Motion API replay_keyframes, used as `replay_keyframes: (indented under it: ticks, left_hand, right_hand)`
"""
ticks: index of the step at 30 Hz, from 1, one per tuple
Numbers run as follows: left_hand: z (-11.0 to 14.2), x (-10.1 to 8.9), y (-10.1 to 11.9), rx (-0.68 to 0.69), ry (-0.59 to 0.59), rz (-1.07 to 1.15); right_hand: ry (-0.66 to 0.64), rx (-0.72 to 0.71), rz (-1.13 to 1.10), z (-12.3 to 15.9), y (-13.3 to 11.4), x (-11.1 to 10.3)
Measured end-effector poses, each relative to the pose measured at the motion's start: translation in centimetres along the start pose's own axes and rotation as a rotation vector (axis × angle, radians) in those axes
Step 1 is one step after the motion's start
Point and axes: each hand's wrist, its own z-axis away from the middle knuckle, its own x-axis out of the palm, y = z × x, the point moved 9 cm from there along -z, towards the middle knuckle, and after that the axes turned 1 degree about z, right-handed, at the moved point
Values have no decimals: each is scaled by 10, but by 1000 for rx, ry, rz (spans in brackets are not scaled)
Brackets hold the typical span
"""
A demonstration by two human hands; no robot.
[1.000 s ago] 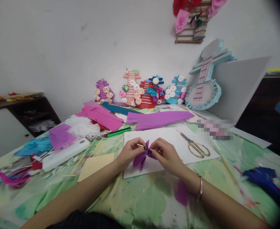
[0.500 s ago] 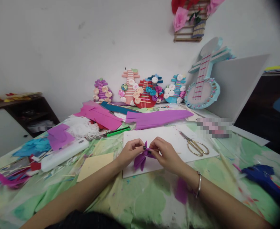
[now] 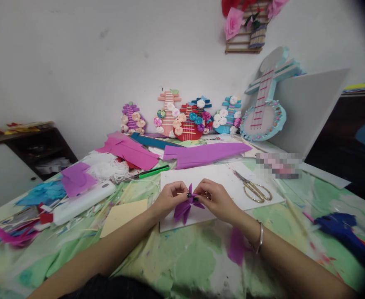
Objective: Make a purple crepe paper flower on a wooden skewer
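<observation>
Over a white board (image 3: 213, 211), both my hands pinch a purple crepe-paper flower (image 3: 184, 211) with pointed petals. My left hand (image 3: 172, 199) is closed on it from the left, a thin pale stick (image 3: 181, 194) showing by the fingertips. From the right, my right hand (image 3: 215, 197) grips the paper between thumb and fingers, the two thumbs close together at the flower's middle. Gold-handled scissors (image 3: 254, 187) lie on the board to the right. A loose purple paper piece (image 3: 236, 248) lies partly under my right forearm.
A blue glue gun (image 3: 338, 226) lies at right. Purple crepe paper (image 3: 204, 154), pink paper (image 3: 129, 150), a green cutter (image 3: 154, 171) and white string (image 3: 110, 168) are behind. A white box-like device (image 3: 83, 201) sits left; several decorated paper lutes (image 3: 188, 122) stand along the wall.
My fingers have shifted slightly at the flower's middle, and more of its right petal shows below my right thumb. The view has moved a little; other things stay put.
</observation>
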Motion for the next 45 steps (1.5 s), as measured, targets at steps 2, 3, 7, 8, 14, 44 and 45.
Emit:
replay_keyframes:
  ticks: [2,3,7,8,14,44,45]
  left_hand:
    - [0,0,-2,-14,-7,9]
    - [0,0,-3,-15,-11,9]
    - [0,-2,-1,24,-17,-4]
    - [0,-2,0,46,-13,-7]
    - [1,-1,11,155,-36,-7]
    - [5,-6,18,279,35,-286]
    - [5,-6,17,277,34,-286]
  right_hand:
    - [-10,16,-11,0,2,0]
    - [-15,24,-16,-1,2,0]
    - [-30,63,-55,0,5,0]
    - [-33,71,-64,0,6,0]
    - [-40,55,-63,0,3,0]
    - [26,-141,70,8,-11,-1]
    - [26,-129,75,8,-10,0]
